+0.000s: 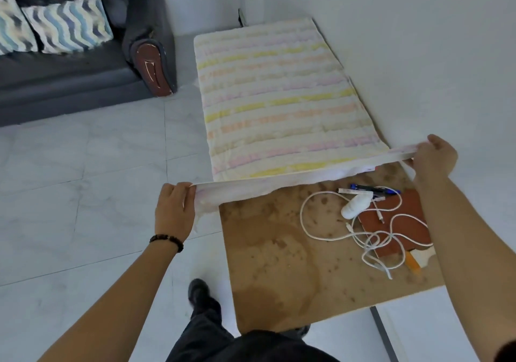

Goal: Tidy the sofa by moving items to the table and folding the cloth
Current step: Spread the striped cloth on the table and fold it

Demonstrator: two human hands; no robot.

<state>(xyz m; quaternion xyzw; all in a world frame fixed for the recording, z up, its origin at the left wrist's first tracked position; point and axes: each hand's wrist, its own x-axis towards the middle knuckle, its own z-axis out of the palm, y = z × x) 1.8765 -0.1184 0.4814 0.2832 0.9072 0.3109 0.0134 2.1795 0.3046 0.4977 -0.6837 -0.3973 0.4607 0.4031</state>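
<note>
A pale cloth (276, 102) with yellow, pink and orange stripes lies spread flat over the far half of the brown table (273, 255). My left hand (174, 211) grips its near left corner just off the table's left edge. My right hand (434, 158) grips the near right corner by the wall. The near edge is lifted taut between both hands. On the table's near right lie a white cable (329, 230), a white bottle (356, 205), pens (371, 190) and a red-brown book (402, 222). The dark grey sofa (69, 82) stands at the upper left.
Two wavy-patterned cushions (67, 24) rest on the sofa seat. A white wall runs along the table's right side. An orange item (413, 264) lies under the cable near the table's front right. White floor tiles spread to the left; my foot (199, 294) stands by the table.
</note>
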